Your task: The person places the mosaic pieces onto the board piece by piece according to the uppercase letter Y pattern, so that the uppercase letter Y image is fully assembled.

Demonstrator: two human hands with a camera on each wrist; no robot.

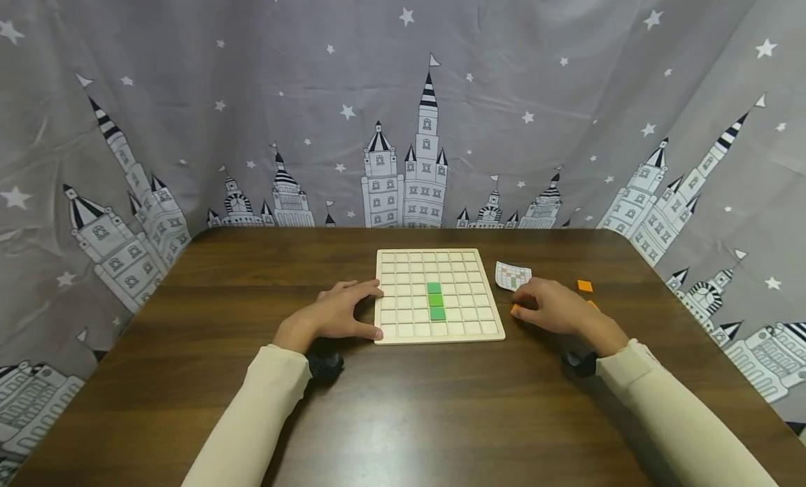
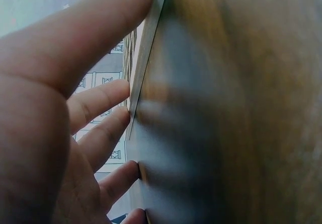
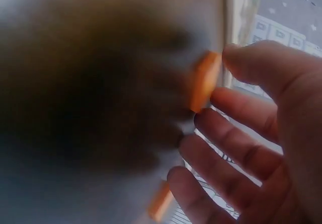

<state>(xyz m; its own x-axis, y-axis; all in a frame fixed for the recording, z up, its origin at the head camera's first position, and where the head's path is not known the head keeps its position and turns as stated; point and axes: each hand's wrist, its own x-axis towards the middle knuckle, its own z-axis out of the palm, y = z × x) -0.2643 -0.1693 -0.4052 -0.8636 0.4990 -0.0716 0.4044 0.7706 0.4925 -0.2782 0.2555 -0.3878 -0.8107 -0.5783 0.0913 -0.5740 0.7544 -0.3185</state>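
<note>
A pale wooden grid board (image 1: pixel 403 269) lies on the table, with three green square tiles (image 1: pixel 436 300) in one column near its middle. My left hand (image 1: pixel 336 312) rests at the board's left side, thumb by the near corner and fingers spread along the edge; the left wrist view shows the thumb (image 2: pixel 115 15) against the rim. To the right of the board, my right hand (image 1: pixel 550 305) pinches an orange tile (image 3: pixel 205 82) between thumb and index finger, low over the table. The other fingers (image 3: pixel 216 161) are loosely bent.
A small paper card (image 1: pixel 513 273) with a coloured grid lies right of the board, partly behind my right hand. More orange tiles (image 1: pixel 584 286) lie beyond that hand. The dark wooden table (image 1: pixel 390 417) ends at a grey curtain (image 1: pixel 340 67) printed with castles and stars.
</note>
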